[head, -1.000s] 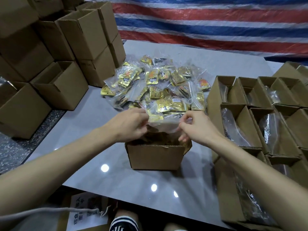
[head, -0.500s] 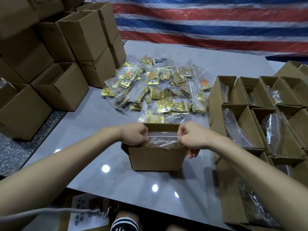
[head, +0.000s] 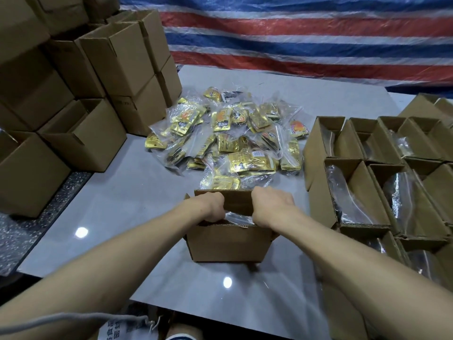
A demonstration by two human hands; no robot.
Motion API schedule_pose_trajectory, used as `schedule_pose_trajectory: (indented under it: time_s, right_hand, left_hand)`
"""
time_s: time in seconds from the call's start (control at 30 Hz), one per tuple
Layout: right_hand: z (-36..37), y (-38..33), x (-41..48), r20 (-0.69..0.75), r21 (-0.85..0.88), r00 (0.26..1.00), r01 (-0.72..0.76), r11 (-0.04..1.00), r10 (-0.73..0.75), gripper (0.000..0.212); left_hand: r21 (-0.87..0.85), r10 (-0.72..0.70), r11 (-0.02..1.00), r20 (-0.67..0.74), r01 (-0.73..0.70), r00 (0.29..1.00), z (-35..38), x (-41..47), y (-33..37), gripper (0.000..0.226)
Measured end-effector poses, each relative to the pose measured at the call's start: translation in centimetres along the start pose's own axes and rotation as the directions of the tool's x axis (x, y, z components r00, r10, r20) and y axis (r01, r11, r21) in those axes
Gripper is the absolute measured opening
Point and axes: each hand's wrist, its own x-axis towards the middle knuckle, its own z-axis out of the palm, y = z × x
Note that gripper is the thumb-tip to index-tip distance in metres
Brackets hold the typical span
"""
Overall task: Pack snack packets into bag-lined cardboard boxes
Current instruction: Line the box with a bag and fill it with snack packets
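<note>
Brown cardboard box [head: 228, 244], far flap [head: 236, 201] upright; clear bag [head: 239, 218] glinting inside.

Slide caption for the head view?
Left hand and right hand grip a clear bag inside the box; packets piled behind.

Brown cardboard boxes [head: 228, 244], gold snack packets [head: 245, 163] in clear bags on a glossy grey table [head: 137, 192] — behind, a red, blue and seemingly white striped tarp [head: 306, 38].

A makeshift packing room: stacked cardboard boxes [head: 73, 82], a bench [head: 122, 204] heaped with snack packets [head: 230, 138] (striped tarpaulin [head: 294, 33] behind).
</note>
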Motion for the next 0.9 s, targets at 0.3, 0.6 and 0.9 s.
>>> schedule_pose_trajectory:
  time_s: [0.3, 0.6, 0.9]
  right_hand:
    - [0.8, 0.3, 0.2, 0.205, 0.264, 0.933, 0.238, 0.935, -0.296, 0.019]
    - [2.1, 0.0, 0.9, 0.435, 0.318, 0.841, 0.189, 0.929, -0.32, 0.02]
    - [2.5, -0.2, 1.9, 0.344, 0.288, 0.928, 0.039, 0.957, -0.141, 0.041]
  left_hand:
    - [0.197, -0.035, 0.979, -0.088, 0.051, 0.996, 1.4, -0.7, 0.5, 0.035]
    - [0.19, 0.159, 0.971, -0.074, -0.143, 0.984, 2.0, -2.5, -1.2, 0.015]
    - [-0.133, 0.278, 0.816, -0.763, -0.562, 0.583, 3.8, -4.6, -8.4, 0.056]
